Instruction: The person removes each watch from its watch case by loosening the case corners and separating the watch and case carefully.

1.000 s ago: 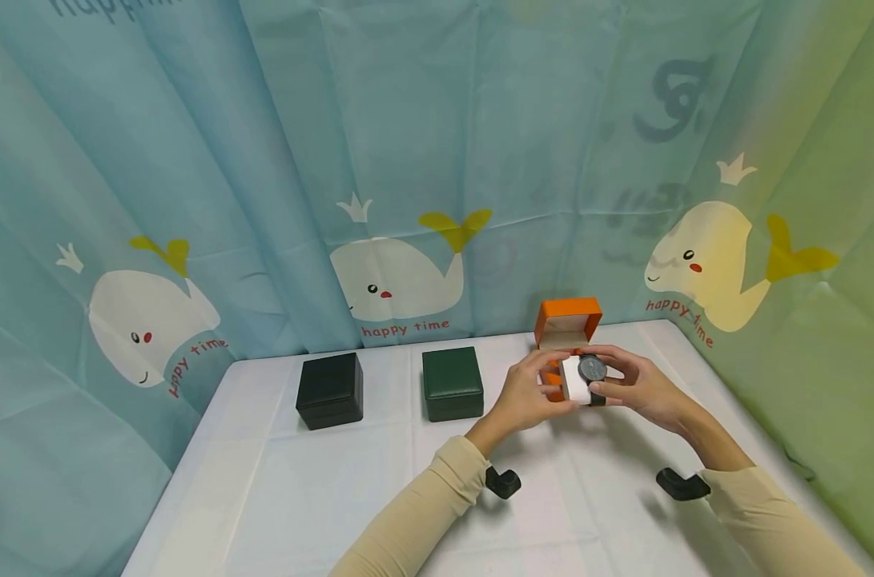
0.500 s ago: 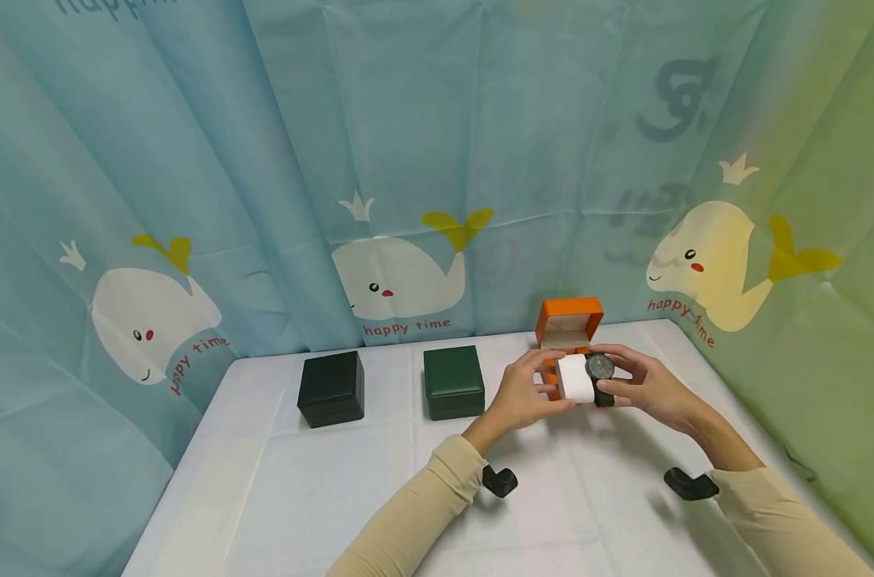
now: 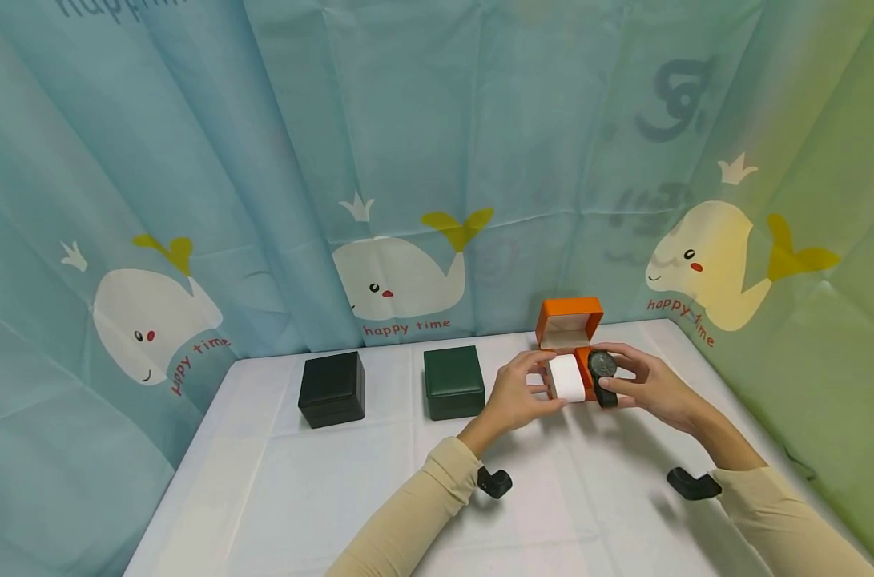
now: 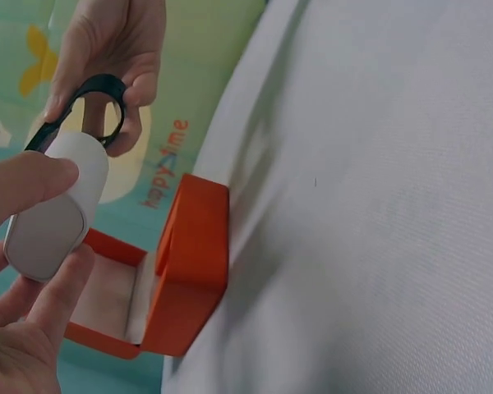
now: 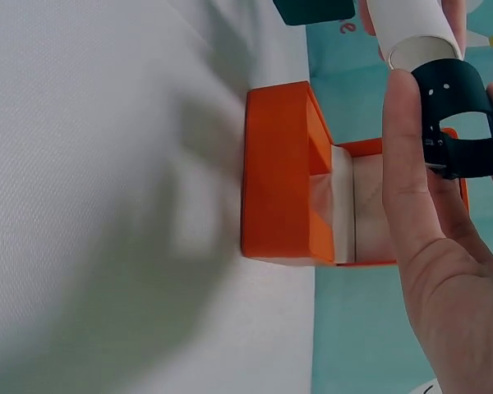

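Note:
My left hand [image 3: 517,393] grips a white watch pillow [image 3: 567,378], thumb on one side and fingers on the other. In my right hand [image 3: 649,386], a black wristwatch [image 3: 602,365] with a dark round dial is pinched between thumb and fingers. Its strap [image 5: 453,90] forms a closed loop with an open middle, right at the pillow's end in the right wrist view. Beneath and behind both hands stands an orange watch box [image 3: 569,320], lid raised, pale lining showing; the left wrist view shows the box [image 4: 189,271] below the pillow.
A green box [image 3: 454,382] and a black box [image 3: 332,389], both with lids down, stand to the left on the white table [image 3: 321,497]. A curtain [image 3: 537,160] with whale prints hangs behind. Black camera mounts [image 3: 693,484] stick out at the wrists.
The watch has slid off the white pillow toward the right. My left hand has shifted slightly left with the pillow, opening a gap that shows the orange box between them.

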{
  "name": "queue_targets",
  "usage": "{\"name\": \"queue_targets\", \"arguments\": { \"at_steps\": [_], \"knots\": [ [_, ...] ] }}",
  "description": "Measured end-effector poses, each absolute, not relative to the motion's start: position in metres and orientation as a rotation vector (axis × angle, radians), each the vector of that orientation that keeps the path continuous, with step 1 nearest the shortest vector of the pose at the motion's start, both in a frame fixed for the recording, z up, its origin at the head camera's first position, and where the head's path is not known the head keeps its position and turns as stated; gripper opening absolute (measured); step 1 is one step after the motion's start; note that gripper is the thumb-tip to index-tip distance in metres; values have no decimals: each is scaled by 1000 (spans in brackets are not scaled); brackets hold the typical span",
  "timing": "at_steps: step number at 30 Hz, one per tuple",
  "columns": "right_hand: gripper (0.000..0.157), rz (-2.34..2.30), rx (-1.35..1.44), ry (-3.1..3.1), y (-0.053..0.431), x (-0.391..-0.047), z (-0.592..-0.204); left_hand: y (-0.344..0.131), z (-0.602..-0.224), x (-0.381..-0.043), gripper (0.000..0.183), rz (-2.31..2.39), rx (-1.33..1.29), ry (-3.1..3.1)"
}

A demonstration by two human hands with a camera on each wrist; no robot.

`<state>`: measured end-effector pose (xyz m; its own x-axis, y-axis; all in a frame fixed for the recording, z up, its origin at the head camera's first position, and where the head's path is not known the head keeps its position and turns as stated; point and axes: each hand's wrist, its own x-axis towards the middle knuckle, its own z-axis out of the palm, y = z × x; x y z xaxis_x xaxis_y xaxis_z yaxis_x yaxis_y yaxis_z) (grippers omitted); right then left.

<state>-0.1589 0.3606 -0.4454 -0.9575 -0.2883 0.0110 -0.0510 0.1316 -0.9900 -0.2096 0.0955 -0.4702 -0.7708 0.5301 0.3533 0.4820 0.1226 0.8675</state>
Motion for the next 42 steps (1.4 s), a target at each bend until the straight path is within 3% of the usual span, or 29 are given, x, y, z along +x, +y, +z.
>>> {"name": "queue_targets", "arguments": {
  "at_steps": [18, 42],
  "knots": [
    [62, -1897, -222, 2331, 355, -155, -453, 87, -476, -211, 68, 1819, 997, 2328],
    [56, -1899, -177, 2377, 359, -146, -462, 83, -478, -212, 67, 1821, 1008, 2341]
  ]
}}
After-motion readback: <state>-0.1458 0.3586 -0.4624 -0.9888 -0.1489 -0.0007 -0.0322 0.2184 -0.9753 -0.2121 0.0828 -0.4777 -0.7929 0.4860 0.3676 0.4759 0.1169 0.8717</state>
